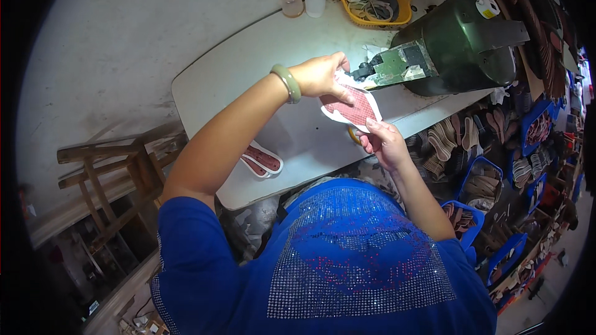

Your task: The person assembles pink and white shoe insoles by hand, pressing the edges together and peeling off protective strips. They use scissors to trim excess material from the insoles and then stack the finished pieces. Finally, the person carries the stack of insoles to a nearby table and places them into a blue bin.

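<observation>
A red insole with a fine grid pattern and white edge point(355, 109) lies between my hands, one end at the working head of the dark green machine point(406, 65). My left hand point(323, 77), a pale green bangle at its wrist, is closed on the insole's far part close to the machine, thumb on top. Below it, my right hand point(386, 142) pinches the near end between thumb and fingers. The exact contact of insole and machine is partly covered by my left fingers. More red insoles with white edges point(264, 160) lie on the table, left of my right hand.
On the white table point(248, 80), a red-tipped bottle point(292, 7), a blue-capped bottle point(315, 1) and a yellow basket point(406, 9) of scraps stand at the back. A wooden stool point(133, 164) is at left. Blue crates point(475, 218) and many soles point(442, 142) fill the right.
</observation>
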Demonstrator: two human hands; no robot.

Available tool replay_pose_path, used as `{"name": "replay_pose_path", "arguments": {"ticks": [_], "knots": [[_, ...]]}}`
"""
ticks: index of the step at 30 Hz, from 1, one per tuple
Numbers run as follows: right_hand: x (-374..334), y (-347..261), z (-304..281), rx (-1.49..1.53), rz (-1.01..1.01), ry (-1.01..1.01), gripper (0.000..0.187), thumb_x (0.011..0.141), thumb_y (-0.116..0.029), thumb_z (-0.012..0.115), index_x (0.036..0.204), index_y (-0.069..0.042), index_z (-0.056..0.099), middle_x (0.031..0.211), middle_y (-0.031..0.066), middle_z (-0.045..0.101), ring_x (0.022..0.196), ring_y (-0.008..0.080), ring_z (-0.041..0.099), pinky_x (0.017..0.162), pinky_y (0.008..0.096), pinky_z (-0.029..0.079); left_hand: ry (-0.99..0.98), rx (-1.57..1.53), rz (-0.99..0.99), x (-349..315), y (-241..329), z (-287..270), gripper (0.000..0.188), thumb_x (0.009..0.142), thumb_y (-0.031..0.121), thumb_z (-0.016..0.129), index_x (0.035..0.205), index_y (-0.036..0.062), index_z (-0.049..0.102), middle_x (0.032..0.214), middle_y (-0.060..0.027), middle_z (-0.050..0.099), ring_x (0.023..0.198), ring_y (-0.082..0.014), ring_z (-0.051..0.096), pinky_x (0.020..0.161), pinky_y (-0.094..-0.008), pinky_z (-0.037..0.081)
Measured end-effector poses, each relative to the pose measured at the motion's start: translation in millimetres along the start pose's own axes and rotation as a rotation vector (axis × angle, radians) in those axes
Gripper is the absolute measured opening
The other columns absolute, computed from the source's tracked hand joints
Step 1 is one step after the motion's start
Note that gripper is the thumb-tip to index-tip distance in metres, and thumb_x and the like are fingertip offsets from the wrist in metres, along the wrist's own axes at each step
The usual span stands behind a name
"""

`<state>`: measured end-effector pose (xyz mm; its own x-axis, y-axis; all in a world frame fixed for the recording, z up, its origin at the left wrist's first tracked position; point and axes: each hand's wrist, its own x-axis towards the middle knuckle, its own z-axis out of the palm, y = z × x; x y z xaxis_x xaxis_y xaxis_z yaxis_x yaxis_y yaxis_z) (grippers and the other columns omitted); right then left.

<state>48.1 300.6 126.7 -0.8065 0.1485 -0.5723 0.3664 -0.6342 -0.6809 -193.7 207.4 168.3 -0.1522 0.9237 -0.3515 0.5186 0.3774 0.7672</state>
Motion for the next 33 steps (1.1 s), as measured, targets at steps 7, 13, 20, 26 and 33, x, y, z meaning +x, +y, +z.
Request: {"name": "replay_pose_path", "arguments": {"ticks": [7, 13, 20, 26, 33], "knots": [[1, -5, 4, 0.047, -0.033, 0.075, 0.036, 0.094, -0.030, 0.053, 0.093, 0.005, 0.064, 0.069, 0.0033, 0.062, 0.054, 0.0069, 0.053, 0.052, 0.0185, 0.043, -0.059, -0.030, 0.028, 20, -9, -2, 0.073, 0.067, 0.042, 0.082, 0.115, -0.0001, 0.046, 0.099, -0.0166, 0.061, 0.089, -0.0242, 0.059, 0.077, -0.0344, 0.049], [14, -15, 7, 0.033, -0.021, 0.020, 0.035, 0.095, -0.029, 0.051, 0.098, 0.004, 0.062, 0.073, 0.0039, 0.062, 0.057, 0.0076, 0.054, 0.054, 0.0202, 0.044, -0.128, -0.076, 0.044, 20, -8, -18, 0.054, 0.074, 0.032, 0.079, 0.110, 0.0027, 0.053, 0.091, -0.0109, 0.064, 0.082, -0.0185, 0.061, 0.071, -0.0307, 0.051], [34, -30, 15, -0.059, -0.057, -0.027, 0.030, 0.095, -0.025, 0.050, 0.096, 0.003, 0.062, 0.074, 0.0037, 0.063, 0.058, 0.0071, 0.054, 0.053, 0.0201, 0.043, -0.230, -0.283, -0.044, 20, -22, -35, 0.037, 0.082, 0.022, 0.072, 0.112, 0.0058, 0.060, 0.092, -0.0019, 0.065, 0.077, -0.0079, 0.061, 0.067, -0.0247, 0.055], [47, -40, 20, -0.193, -0.047, 0.083, 0.031, 0.093, -0.025, 0.056, 0.087, 0.003, 0.066, 0.064, 0.0020, 0.061, 0.047, 0.0058, 0.049, 0.044, 0.0194, 0.038, -0.259, -0.429, -0.160, 13, -26, -46, 0.032, 0.086, 0.018, 0.067, 0.114, 0.0063, 0.058, 0.094, -0.0008, 0.063, 0.079, -0.0074, 0.060, 0.070, -0.0243, 0.052], [51, -50, 31, -0.337, -0.045, 0.196, 0.035, 0.089, -0.028, 0.063, 0.075, 0.004, 0.068, 0.057, 0.0040, 0.060, 0.042, 0.0062, 0.046, 0.042, 0.0202, 0.037, -0.106, -0.494, -0.175, -9, -29, -31, 0.027, 0.089, 0.016, 0.064, 0.112, 0.0053, 0.058, 0.092, -0.0010, 0.062, 0.078, -0.0067, 0.059, 0.069, -0.0241, 0.053]]}}
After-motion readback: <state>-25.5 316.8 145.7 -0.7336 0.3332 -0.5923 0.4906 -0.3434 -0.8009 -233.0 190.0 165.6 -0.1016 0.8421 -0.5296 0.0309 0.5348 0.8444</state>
